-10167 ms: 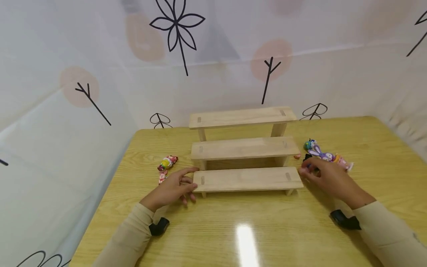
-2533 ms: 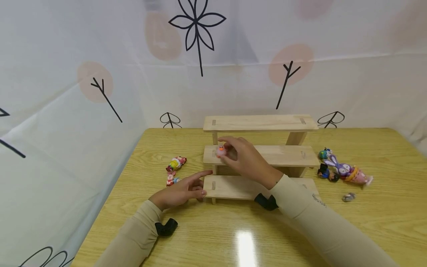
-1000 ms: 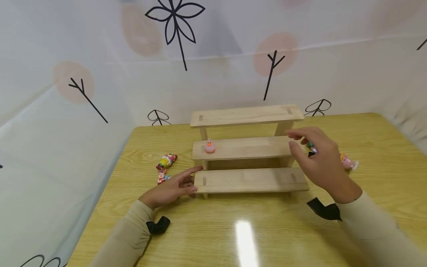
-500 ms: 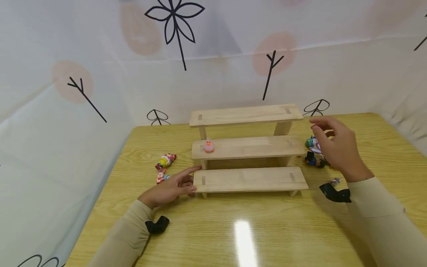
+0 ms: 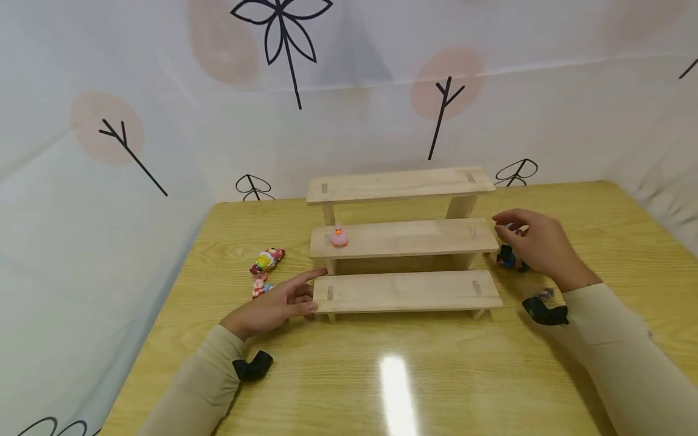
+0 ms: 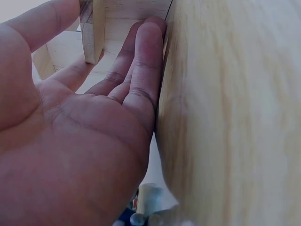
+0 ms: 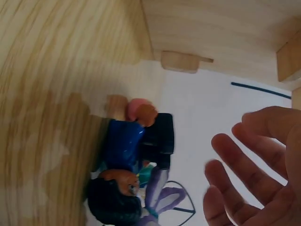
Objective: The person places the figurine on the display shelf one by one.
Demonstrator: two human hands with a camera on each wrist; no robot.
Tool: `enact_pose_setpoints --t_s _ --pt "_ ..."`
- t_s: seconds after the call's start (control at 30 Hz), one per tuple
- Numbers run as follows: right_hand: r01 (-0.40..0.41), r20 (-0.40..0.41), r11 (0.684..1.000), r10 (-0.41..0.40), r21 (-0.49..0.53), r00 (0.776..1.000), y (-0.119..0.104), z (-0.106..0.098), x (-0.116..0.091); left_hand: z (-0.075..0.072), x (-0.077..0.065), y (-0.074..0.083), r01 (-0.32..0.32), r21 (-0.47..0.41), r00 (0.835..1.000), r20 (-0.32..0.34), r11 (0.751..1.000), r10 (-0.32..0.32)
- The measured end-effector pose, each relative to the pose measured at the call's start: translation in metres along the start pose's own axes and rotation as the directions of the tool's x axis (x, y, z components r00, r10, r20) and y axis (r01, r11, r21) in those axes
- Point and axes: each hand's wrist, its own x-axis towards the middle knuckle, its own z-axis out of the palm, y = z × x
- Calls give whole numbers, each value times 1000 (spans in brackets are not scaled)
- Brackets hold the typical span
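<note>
The shelf (image 5: pixel 406 292) is touched at its left end by the left hand (image 5: pixel 269 310), fingers extended; the blue-clad figurine (image 7: pixel 123 145), lying on the bench (image 5: pixel 327 375) near the empty, loosely curved right hand (image 5: pixel 540 243), is best pinched round its torso (light, stiff plastic, presumably).

Pale-tan shelf (image 5: pixel 403 238) — blue-and-black doll (image 7: pixel 123 143)

Pale cloth (image 5: pixel 371 36) hangs at twelve o'clock, its black-outlined flower (image 5: pixel 280 11) toward eleven. Glare (image 5: pixel 398 396) streaks the yellowish counter (image 5: pixel 322 381) near six.
</note>
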Motion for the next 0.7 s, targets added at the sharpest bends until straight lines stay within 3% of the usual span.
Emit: enact_pose_setpoints --t_s 0.47,0.7 --pt "-3 221 999 14 -49 975 16 13 6 -1 1 2 7 7 1000 1 1000 -7" --pt "23 258 998 -5 -66 966 19 16 7 -1 0 1 9 30 1000 -8 1000 -8"
